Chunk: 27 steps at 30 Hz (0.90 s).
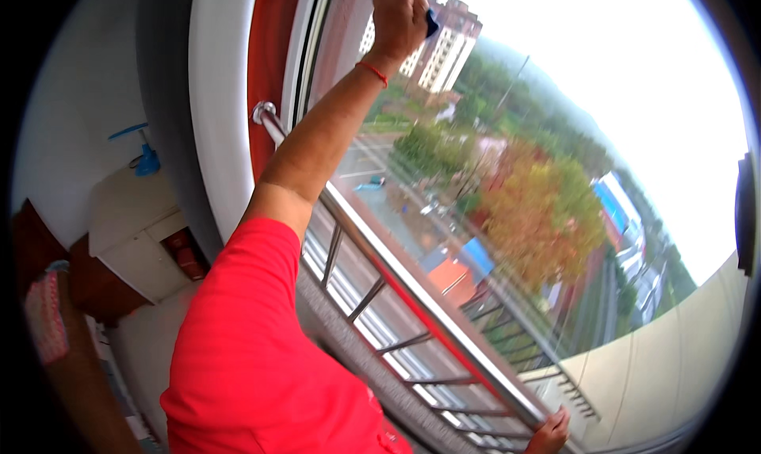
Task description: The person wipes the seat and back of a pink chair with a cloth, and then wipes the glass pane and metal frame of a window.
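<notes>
My left hand (pixel 401 23) is raised at the top of the view, its arm stretched up from a red sleeve. It holds a dark blue cloth (pixel 432 23) up at the window glass (pixel 357 115). Most of the cloth is hidden behind the hand or cut off by the picture's top edge. At the lower right, my right hand (pixel 550 433) grips the shiny metal handrail (pixel 410 281) that runs along the window. Only its fingers and part of its back show.
Thin metal balusters (pixel 365 299) stand below the handrail, above a speckled stone sill (pixel 339 317). To the left are a grey curtain (pixel 166 97), a pale cabinet (pixel 134 252) and a blue desk lamp (pixel 145 160) on it. Trees (pixel 535 210) and buildings (pixel 446 50) show outside, far below.
</notes>
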Motion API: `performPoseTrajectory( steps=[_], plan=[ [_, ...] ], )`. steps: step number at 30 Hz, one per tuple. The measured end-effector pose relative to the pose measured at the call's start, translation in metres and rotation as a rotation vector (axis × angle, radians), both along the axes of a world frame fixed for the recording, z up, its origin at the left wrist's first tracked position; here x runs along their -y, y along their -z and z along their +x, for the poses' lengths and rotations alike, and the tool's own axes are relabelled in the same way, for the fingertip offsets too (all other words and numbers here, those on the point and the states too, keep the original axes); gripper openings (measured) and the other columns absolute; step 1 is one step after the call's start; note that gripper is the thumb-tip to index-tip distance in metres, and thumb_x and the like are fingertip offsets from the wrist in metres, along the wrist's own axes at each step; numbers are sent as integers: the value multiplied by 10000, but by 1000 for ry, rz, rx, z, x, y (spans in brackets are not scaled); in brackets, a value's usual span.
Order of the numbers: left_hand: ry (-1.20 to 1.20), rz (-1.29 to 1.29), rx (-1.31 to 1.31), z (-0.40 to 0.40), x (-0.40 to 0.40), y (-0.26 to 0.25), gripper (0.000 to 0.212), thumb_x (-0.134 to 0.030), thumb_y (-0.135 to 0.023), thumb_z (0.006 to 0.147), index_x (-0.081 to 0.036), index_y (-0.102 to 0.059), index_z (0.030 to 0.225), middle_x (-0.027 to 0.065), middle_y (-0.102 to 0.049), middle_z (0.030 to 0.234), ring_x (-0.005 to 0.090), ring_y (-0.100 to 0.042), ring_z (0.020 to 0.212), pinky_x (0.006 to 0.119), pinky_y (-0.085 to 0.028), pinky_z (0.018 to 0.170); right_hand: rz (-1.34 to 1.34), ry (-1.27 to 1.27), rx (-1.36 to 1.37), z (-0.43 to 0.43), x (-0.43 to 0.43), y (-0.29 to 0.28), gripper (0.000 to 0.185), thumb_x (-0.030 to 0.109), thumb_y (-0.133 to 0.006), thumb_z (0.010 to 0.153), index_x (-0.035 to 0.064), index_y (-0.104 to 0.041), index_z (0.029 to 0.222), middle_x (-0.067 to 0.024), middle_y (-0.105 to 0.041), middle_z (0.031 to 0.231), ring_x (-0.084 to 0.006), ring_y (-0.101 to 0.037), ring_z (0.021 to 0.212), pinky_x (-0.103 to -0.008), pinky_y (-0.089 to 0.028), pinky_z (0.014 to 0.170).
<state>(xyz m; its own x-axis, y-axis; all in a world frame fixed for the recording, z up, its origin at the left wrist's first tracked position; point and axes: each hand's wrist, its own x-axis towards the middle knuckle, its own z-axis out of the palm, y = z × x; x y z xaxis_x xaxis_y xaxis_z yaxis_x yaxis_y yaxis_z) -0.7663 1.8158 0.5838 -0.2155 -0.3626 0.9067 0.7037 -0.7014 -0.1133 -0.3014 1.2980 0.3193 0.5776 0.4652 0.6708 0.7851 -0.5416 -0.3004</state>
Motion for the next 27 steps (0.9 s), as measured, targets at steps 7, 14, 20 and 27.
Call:
performPoseTrajectory(
  steps=[7,14,20,27],
  plan=[
    [86,73,63,-34,-31,-50,282,-88,-509,852,-25,-589,1115,183,-592,1138,377,-547,1055,446,-434,922,-328,141,8,11,17,8,281,303,-466,942,184,-658,1109,-68,-685,939,-270,-656,820,-394,-524,682],
    [-166,-42,204,-144,-140,-50,336,-72,-478,873,36,-513,1189,255,-564,1139,407,-536,1052,457,-420,932,-172,141,27,-16,-11,-14,321,367,-494,863,113,-682,916,-215,-646,782,-415,-616,726,-520,-477,670],
    [-113,-363,411,-121,-126,60,239,-85,-484,856,1,-593,1051,186,-607,1041,386,-544,999,463,-432,881,-195,226,83,-11,-7,-10,279,321,-481,907,135,-666,1001,-149,-663,848,-332,-633,781,-457,-501,674],
    [272,-1080,1051,-74,-88,162,254,-91,-464,873,-13,-634,1045,224,-610,1085,350,-567,1062,456,-456,893,-344,321,284,10,8,7,285,303,-497,940,132,-648,1112,-102,-674,941,-269,-646,850,-404,-523,693]
  ],
)
